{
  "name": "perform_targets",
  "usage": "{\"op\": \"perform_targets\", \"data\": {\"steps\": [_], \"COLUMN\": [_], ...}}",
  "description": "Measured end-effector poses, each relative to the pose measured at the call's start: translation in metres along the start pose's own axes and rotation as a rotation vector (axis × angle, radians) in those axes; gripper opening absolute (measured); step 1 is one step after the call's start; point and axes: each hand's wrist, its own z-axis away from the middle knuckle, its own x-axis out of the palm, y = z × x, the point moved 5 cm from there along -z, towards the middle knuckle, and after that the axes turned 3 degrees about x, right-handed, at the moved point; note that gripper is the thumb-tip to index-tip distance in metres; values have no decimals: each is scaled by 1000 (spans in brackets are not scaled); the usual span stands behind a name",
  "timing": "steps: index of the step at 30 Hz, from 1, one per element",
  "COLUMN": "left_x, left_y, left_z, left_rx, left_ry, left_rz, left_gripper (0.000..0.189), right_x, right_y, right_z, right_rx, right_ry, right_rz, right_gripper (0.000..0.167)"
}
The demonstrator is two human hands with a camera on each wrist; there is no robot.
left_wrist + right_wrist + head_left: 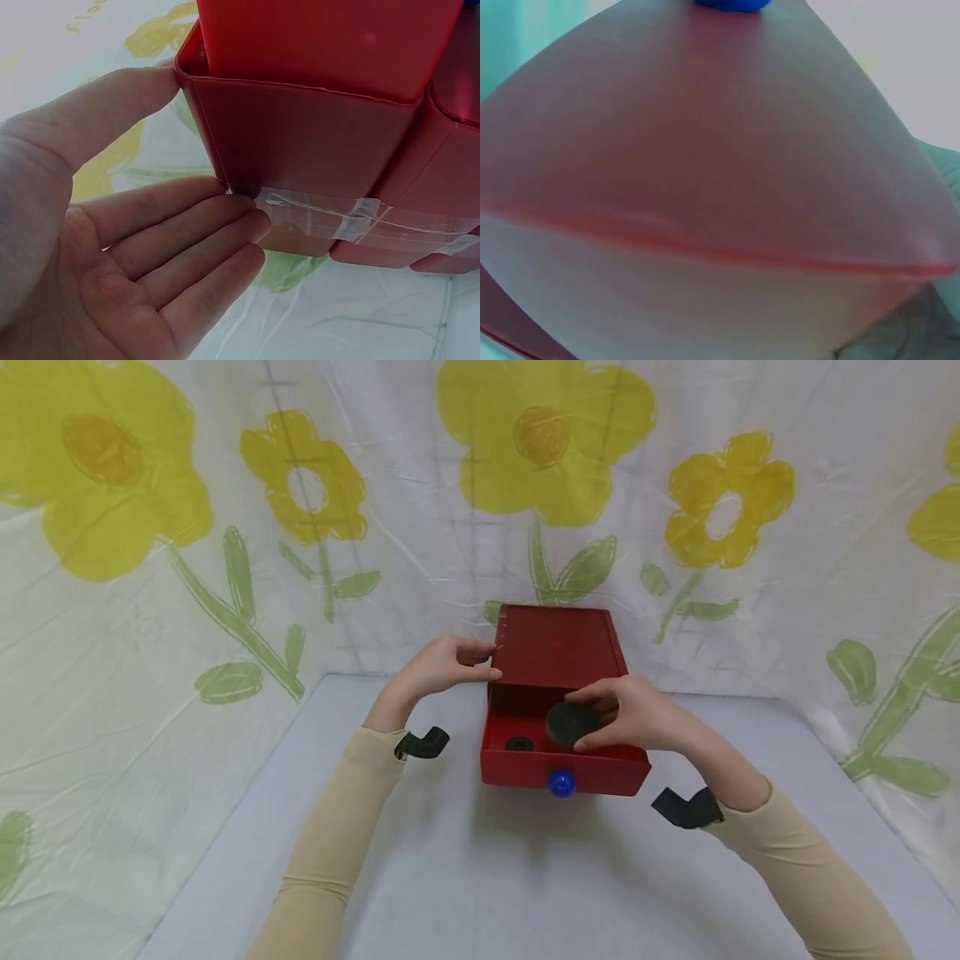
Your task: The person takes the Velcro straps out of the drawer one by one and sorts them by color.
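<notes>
A red box (558, 647) stands at the far side of the table with its drawer (517, 768) pulled out; a blue knob (561, 783) is on the drawer front. My right hand (637, 714) pinches a dark round disc (570, 725) between thumb and fingers, inside or just over the drawer. Left of it, a smaller black disc (519, 743) lies on the drawer floor. With fingers nearly straight, my left hand (150, 247) touches the box's left side by thumb and fingertips. The right wrist view shows mostly the drawer front (720, 150), hiding the disc.
Clear tape (360, 217) runs across joined red sections in the left wrist view. Behind the white table (450, 877) hangs a curtain (405, 510) with yellow flowers. Black wrist mounts (423, 743) sit on both sleeves.
</notes>
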Motion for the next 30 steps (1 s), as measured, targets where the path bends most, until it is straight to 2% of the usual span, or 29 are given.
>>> {"op": "perform_targets", "data": {"steps": [11,30], "left_x": [0,1], "left_y": [1,1], "left_z": [1,0], "left_rx": [3,5], "left_ry": [5,13], "left_rz": [-15,-18], "left_gripper": [63,63], "right_x": [-12,-40], "right_y": [0,14], "right_z": [12,40], "right_rx": [52,150], "right_ry": [58,149], "right_rz": [6,20], "right_gripper": [60,55]}}
